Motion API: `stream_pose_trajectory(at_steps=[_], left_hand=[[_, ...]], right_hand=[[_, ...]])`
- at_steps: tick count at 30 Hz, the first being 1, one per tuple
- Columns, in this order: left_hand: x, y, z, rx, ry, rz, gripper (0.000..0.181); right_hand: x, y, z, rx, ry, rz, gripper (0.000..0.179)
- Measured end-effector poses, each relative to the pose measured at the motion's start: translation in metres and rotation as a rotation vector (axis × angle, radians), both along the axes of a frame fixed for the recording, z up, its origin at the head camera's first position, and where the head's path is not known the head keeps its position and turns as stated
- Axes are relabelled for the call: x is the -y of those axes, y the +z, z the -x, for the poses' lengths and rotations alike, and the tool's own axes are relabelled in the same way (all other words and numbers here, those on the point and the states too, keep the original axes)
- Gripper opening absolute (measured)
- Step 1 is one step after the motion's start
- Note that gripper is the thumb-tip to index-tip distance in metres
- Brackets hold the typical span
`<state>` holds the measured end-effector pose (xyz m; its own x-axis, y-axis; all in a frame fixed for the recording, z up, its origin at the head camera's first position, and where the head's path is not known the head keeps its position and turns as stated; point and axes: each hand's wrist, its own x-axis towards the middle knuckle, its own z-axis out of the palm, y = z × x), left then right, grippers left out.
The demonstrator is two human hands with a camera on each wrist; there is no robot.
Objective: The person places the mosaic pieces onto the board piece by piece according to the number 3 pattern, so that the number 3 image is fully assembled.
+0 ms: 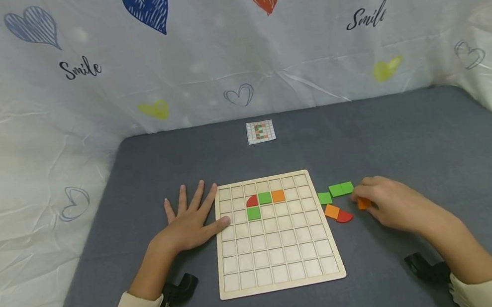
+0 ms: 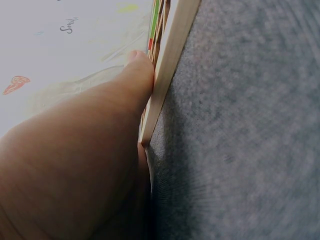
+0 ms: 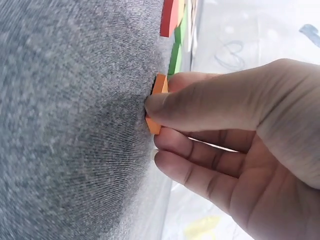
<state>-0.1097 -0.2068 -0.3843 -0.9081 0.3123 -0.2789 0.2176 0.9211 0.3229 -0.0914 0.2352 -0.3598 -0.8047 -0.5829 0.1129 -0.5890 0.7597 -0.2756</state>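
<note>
A wooden grid board [image 1: 282, 287] lies on the table, with a red quarter-circle tile [image 1: 252, 201], two green square tiles [image 1: 264, 198] and an orange square tile [image 1: 278, 196] set in its upper cells. My left hand [image 1: 187, 232] is spread beside the board's left edge, its thumb resting on the rim. Right of the board, my right hand [image 1: 388, 203] pinches another orange tile [image 3: 159, 85] between thumb and fingers, at the table surface. Between board and right hand lie several loose tiles: green ones [image 1: 341, 189], an orange one [image 1: 331, 211] and a red quarter-circle [image 1: 344, 216].
A small printed card [image 1: 261, 132] with a coloured grid pattern lies beyond the board. Grey cloth covers the table [image 1: 175, 161]. A white curtain with hearts [image 1: 217, 51] hangs behind and at the sides.
</note>
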Motion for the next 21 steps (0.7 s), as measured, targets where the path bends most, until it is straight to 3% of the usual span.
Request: stream_pose_trajectory(at_steps=[9, 21], left_hand=[[0.000, 0.000, 0.000, 0.003, -0.002, -0.009, 0.095], [0.000, 0.000, 0.000, 0.000, -0.010, -0.015, 0.094]], right_hand=[[0.004, 0.002, 0.000, 0.030, -0.005, 0.024, 0.034], [0.013, 0.001, -0.003, 0.024, 0.074, 0.077, 0.034]])
